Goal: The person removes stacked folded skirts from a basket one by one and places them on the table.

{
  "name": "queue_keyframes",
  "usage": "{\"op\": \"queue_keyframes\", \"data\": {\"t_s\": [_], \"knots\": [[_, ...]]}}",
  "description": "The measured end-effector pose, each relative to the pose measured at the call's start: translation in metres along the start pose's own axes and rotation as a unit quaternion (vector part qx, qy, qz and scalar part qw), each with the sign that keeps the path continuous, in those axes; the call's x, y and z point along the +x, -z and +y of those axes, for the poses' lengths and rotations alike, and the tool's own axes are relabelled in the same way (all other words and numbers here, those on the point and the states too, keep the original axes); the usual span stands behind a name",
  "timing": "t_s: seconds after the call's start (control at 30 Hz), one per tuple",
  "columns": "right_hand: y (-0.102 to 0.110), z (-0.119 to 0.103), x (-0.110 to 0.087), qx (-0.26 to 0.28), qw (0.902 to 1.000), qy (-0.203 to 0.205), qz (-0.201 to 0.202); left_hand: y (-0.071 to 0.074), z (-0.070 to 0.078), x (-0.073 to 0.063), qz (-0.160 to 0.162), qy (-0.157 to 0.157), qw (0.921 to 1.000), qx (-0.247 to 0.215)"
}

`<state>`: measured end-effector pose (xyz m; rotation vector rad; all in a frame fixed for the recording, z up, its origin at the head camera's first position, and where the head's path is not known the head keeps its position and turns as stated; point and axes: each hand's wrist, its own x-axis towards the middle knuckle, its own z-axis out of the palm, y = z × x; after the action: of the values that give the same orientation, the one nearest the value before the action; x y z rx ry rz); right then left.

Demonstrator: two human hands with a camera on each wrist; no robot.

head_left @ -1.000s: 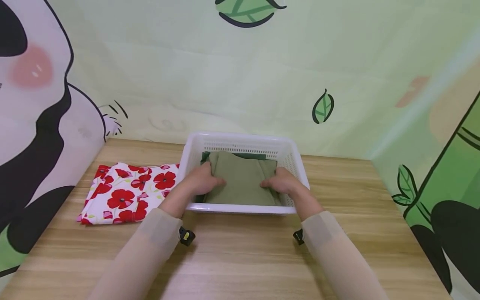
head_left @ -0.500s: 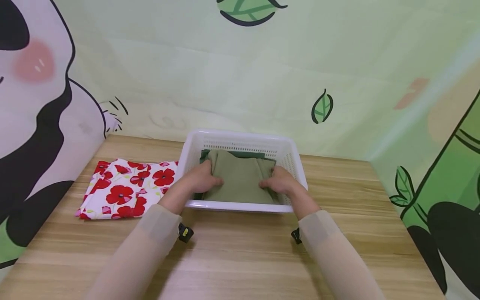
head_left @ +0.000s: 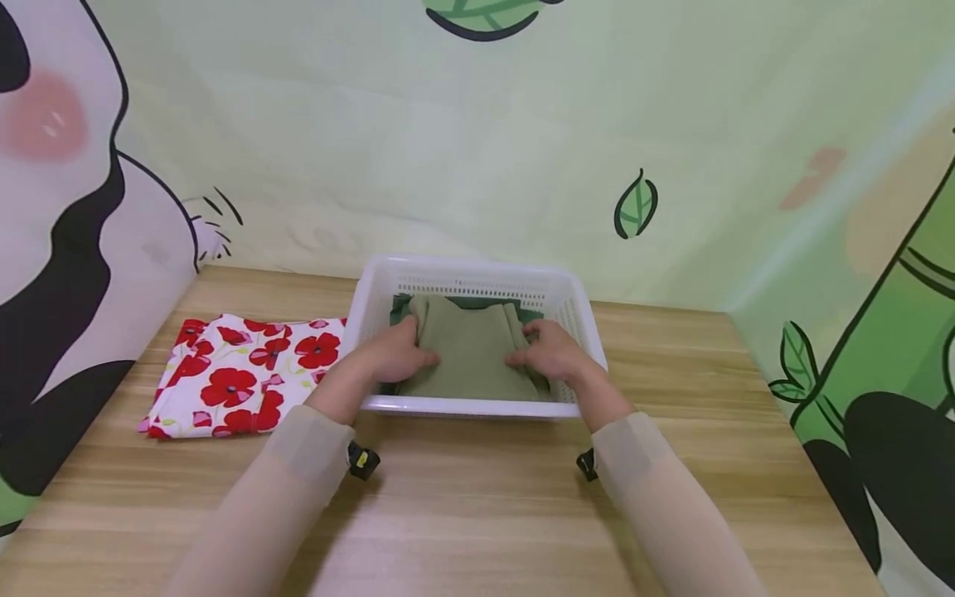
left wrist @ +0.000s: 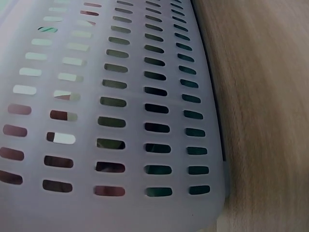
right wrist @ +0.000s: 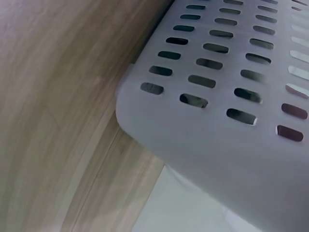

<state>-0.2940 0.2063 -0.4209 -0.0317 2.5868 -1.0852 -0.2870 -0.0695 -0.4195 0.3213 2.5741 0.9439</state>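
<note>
In the head view a folded olive-green garment (head_left: 470, 348) lies inside a white plastic basket (head_left: 477, 407), on top of darker green cloth (head_left: 485, 304). My left hand (head_left: 391, 348) holds the garment's left edge, thumb on top and fingers at its side. At the right edge, my right hand (head_left: 552, 348) touches the cloth with its fingers spread and thumb over the top. The slotted basket wall (left wrist: 135, 116) fills much of the left wrist view and hides that hand. Likewise the basket's corner (right wrist: 193, 130) covers most of the right wrist view.
A folded white cloth with red poppies (head_left: 239, 377) lies left of the basket, close to its side. The wooden table (head_left: 462, 497) meets a wall hanging printed with pandas and leaves (head_left: 477, 149) just behind the basket.
The right hand's fingers have loosened and spread, and the garment's right side is drawn inward, with folds showing along it. The left hand keeps nearly the same hold. The view has shifted slightly.
</note>
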Motion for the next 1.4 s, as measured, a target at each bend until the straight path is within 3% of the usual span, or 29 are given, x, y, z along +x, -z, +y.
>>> {"op": "queue_keyframes", "data": {"t_s": [0.43, 0.67, 1.07, 1.4], "knots": [[0.002, -0.008, -0.001, 0.040, 0.9985, 0.030, -0.023, 0.002, -0.003, -0.001, 0.008, -0.017, 0.9997, -0.017], [0.003, -0.008, 0.000, 0.070, 0.9973, 0.017, -0.009, 0.004, -0.006, -0.001, 0.017, -0.037, 0.9966, -0.071], [0.020, -0.019, -0.012, 0.102, 0.9945, 0.022, -0.001, 0.015, 0.007, -0.011, 0.023, -0.040, 0.9892, -0.139], [0.030, -0.026, -0.017, 0.129, 0.9908, 0.039, 0.003, 0.027, 0.019, -0.019, 0.034, -0.052, 0.9861, -0.154]]}}
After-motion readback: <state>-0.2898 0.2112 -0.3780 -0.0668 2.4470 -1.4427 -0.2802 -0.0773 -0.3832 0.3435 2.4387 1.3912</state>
